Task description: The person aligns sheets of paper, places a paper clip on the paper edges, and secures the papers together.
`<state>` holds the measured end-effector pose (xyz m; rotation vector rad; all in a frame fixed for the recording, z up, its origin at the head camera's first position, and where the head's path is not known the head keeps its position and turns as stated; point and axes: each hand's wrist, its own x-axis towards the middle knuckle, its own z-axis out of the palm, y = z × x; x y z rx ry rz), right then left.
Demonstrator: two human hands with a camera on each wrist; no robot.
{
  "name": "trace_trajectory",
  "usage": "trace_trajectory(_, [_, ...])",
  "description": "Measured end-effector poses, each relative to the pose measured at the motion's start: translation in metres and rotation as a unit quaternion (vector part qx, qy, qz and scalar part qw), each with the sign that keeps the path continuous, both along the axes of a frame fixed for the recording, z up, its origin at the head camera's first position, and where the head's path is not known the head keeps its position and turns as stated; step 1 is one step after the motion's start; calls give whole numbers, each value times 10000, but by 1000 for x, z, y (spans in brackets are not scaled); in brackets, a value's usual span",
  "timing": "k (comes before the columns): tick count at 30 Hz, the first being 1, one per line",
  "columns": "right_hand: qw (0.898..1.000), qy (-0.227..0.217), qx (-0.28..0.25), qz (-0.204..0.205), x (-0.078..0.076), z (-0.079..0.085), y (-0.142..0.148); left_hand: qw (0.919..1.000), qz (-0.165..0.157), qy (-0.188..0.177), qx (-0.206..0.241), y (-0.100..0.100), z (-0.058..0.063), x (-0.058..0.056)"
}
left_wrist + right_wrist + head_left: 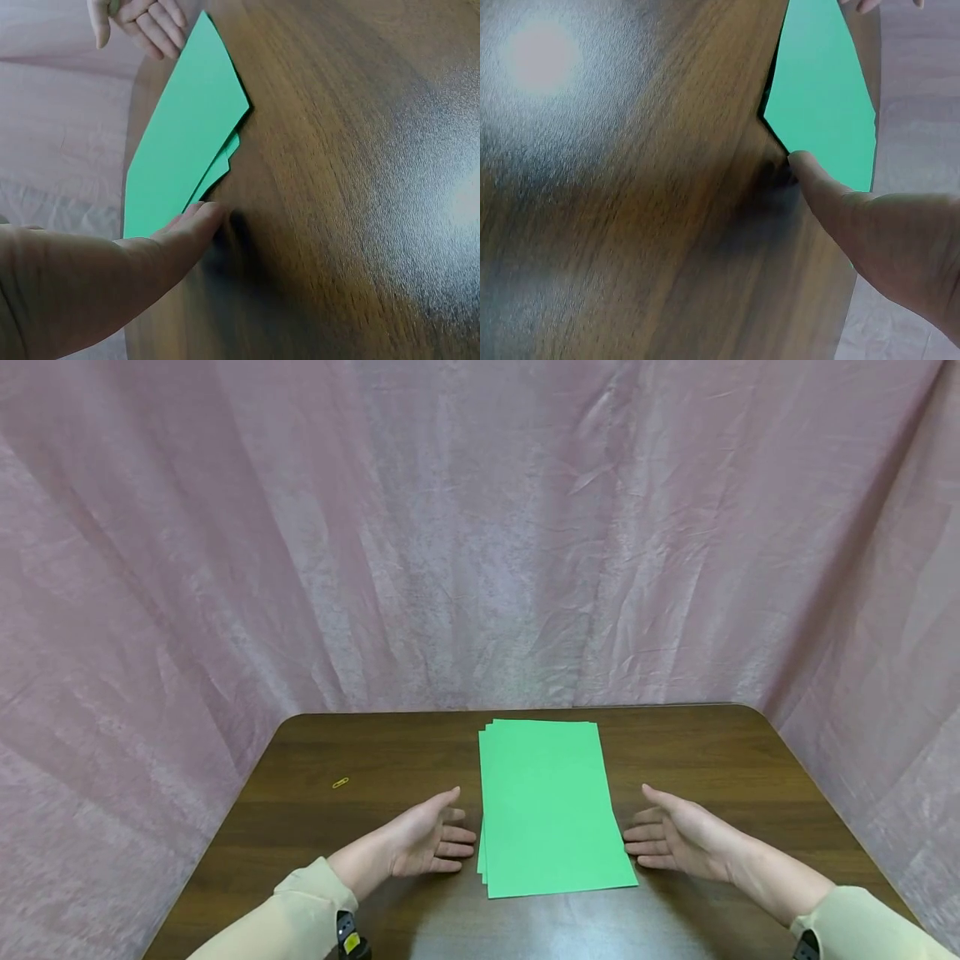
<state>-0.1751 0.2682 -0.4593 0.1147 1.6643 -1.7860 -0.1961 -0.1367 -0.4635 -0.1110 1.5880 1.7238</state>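
Observation:
A small stack of green paper sheets [551, 810] lies on the wooden table, its lower sheets peeking out unevenly along the left and top edges. Just off the stack's left edge is my left hand [427, 839], palm facing inward, fingers straight and thumb raised. My right hand [686, 839] mirrors it on the other side, fingertips right at the sheets' right edge. Nothing is held in either hand. In the left wrist view the paper [187, 112] shows offset corners near the left fingertips. The right wrist view has the paper [821, 97] beyond the right hand.
A yellow paper clip [341, 783] lies on the table to the left of the stack. Pink curtains [480, 535] hang behind the brown wooden table [300, 827] and along both sides. Light glares off the near part of the tabletop.

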Motion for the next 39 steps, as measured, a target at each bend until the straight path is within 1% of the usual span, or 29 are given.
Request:
trace_trajectory(5, [10000,-61,46,-14,3,1,-6,10000,-19,5,-12,3,-1,3])
trace_trajectory(9, [10000,-63,62,-42,3,1,-8,10000,-75,-23,-53,6,-1,2])
trace_trajectory(13, [10000,-11,39,-5,3,0,-9,9999,-24,-54,-110,7,-2,1])
trace_trajectory(20, [9999,116,80,18,3,0,-12,9999,-53,-161,-1,11,-9,1])
trace_trajectory(24, [9997,215,47,98,2,-3,-15,9998,-41,-184,36,15,-14,1])
trace_trajectory(28, [9997,224,19,80,2,-5,-18,9996,83,-275,81,21,-17,1])
trace_trajectory(32, [9997,248,11,81,2,-6,-21,9988,364,-324,44,26,-20,2])
trace_trajectory(35, [9995,293,1,98,3,-7,-22,9982,532,-273,36,29,-21,3])
trace_trajectory(39, [9995,301,-4,53,3,-7,-22,9978,592,-177,234,30,-24,-1])
